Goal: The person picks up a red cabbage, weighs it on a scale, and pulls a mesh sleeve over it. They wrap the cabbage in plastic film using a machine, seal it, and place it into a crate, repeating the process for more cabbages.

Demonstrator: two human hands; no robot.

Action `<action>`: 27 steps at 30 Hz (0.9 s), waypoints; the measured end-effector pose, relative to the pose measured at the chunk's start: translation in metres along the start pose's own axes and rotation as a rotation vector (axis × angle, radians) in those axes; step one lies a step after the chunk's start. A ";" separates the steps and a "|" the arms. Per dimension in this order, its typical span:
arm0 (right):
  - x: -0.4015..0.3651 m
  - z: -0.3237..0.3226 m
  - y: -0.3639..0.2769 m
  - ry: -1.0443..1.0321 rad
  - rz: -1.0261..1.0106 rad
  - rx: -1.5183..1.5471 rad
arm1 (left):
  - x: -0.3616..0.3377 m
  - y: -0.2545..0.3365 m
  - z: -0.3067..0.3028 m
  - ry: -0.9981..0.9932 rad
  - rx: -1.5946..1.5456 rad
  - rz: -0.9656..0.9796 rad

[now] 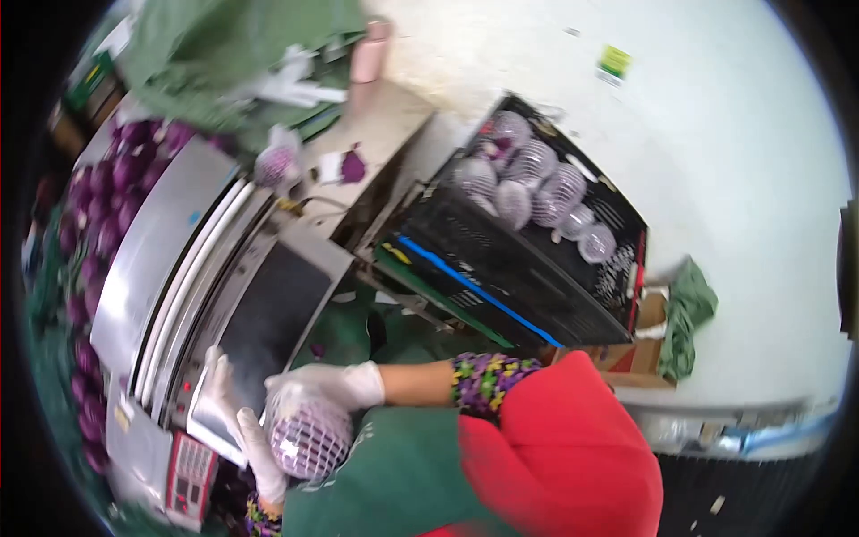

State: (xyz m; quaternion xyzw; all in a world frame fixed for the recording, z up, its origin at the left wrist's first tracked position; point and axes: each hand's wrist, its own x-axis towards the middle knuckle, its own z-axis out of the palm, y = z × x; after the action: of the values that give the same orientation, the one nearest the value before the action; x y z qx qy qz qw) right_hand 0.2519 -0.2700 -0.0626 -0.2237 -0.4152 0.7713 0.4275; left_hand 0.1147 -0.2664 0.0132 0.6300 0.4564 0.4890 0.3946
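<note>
Both my hands wear white gloves and close around one purple cabbage (pixel 309 440) covered in a white foam net. My right hand (pixel 327 385) lies over its top. My left hand (pixel 255 452) cups it from below and the side. The cabbage is held just off the near end of a steel wrapping machine (pixel 157 268), beside its black flat plate (pixel 268 309). A patterned sleeve, a red top and a green apron show behind my arms.
A black crate (pixel 528 286) on the right holds several netted cabbages (pixel 532 183). Loose purple cabbages (pixel 98 224) are piled left of the machine. A red keypad panel (pixel 192 470) sits near my left hand. Another netted cabbage (pixel 276 166), a pink bottle (pixel 369 49) and a co-worker's white glove (pixel 295 85) are farther off.
</note>
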 end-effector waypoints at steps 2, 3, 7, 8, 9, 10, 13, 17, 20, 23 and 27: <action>-0.011 -0.005 0.015 0.270 -0.025 -0.176 | -0.004 -0.011 -0.011 -0.559 -0.577 -0.494; -0.015 -0.012 0.020 0.503 -0.019 -0.324 | -0.005 -0.001 -0.008 -0.559 -0.639 -0.566; -0.070 -0.036 -0.050 0.650 -0.030 -0.392 | -0.001 -0.007 0.014 -0.311 -0.626 -0.817; -0.088 -0.026 -0.082 0.516 0.146 -0.200 | 0.007 -0.001 0.033 -0.281 -0.560 -0.862; -0.104 -0.024 -0.087 0.414 0.078 -0.345 | 0.012 -0.007 0.060 -0.385 -0.639 -0.802; -0.116 -0.019 -0.086 0.565 -0.039 -0.753 | 0.018 -0.002 0.091 -0.466 -0.470 -0.684; -0.178 -0.070 -0.154 0.556 -0.193 -0.867 | 0.040 0.047 0.169 -0.825 -0.497 -0.387; -0.290 -0.126 -0.231 0.866 -0.244 -0.389 | 0.057 0.072 0.212 -0.837 -0.400 -0.297; -0.352 -0.185 -0.241 1.090 -0.192 -0.588 | 0.066 0.032 0.214 -0.698 -0.512 -0.596; -0.366 -0.244 -0.193 1.086 0.052 -0.800 | 0.056 -0.005 0.194 -0.557 -0.422 -0.699; -0.361 -0.285 -0.098 0.862 0.176 -1.185 | 0.037 -0.019 0.156 -0.427 -0.291 -0.721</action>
State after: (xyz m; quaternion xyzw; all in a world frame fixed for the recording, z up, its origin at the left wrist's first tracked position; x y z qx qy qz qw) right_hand 0.6906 -0.4187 -0.1423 -0.7329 -0.5378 0.2925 0.2968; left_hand 0.2672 -0.2341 -0.0281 0.4552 0.4818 0.2382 0.7098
